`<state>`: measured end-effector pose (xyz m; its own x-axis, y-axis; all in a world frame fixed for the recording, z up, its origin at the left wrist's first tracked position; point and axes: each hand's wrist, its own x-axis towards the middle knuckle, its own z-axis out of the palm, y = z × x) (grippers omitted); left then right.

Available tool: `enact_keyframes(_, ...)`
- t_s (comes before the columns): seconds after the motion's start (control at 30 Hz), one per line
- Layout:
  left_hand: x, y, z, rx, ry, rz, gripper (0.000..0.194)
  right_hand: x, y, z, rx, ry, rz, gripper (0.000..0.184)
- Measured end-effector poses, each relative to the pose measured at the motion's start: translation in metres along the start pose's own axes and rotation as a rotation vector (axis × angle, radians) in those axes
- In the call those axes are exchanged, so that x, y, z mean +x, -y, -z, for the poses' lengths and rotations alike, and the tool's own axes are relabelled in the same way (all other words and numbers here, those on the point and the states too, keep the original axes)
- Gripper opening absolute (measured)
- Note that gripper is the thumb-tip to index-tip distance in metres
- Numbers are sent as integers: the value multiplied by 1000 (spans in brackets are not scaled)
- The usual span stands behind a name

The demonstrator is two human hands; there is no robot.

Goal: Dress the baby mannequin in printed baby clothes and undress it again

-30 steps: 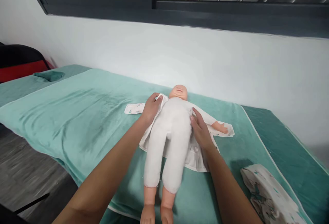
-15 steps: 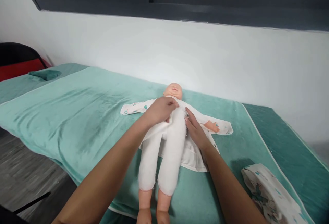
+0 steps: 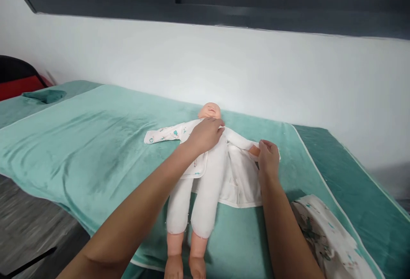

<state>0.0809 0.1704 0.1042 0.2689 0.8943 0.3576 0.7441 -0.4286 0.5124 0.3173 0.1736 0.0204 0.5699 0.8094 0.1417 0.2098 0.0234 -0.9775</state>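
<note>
Near the middle of the frame, the left hand (image 3: 207, 135) lies on the shirt (image 3: 196, 168) worn by the doll (image 3: 211, 181); whether it pinches cloth, I cannot tell. Right of middle, the right hand (image 3: 269, 156) is closed on the sleeve (image 3: 239, 139) at its end; better to pull gently, with the front held flat.

The baby doll (image 3: 214, 166) has a smooth, plastic-looking head (image 3: 209, 110) and matt cloth body (image 3: 205, 210); matt cloth shirt (image 3: 241, 178) — velvety blanket (image 3: 96, 134).

Doll (image 3: 214, 170), shirt (image 3: 241, 178), cloth (image 3: 331, 236) on green blanket (image 3: 96, 142)
</note>
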Motion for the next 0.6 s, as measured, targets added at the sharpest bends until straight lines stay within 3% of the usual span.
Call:
enact_keyframes(0.1, 19, -23, -7, 53, 100, -43, 20, 5, -1, 1, 218, -30, -37, 35)
enact_keyframes(0.17, 32, -39, -18, 105, 228, -94, 20, 5, 4, 4, 453, -50, -88, 29)
enact_keyframes(0.27, 50, -56, -40, 265, 439, -183, 26, 2, 15, 11, 746, 61, -153, 21)
enact_keyframes(0.37, 60, -62, -58, 391, 546, -247, 28, 3, 20, 17, 839, 200, -151, 20)
enact_keyframes(0.43, 63, -60, -62, 422, 531, -269, 30, 8, 19, 19, 706, 222, -150, 23)
enact_keyframes(0.6, 64, -50, -51, 461, 488, -275, 34, 11, 14, 15, -63, 263, -83, 23)
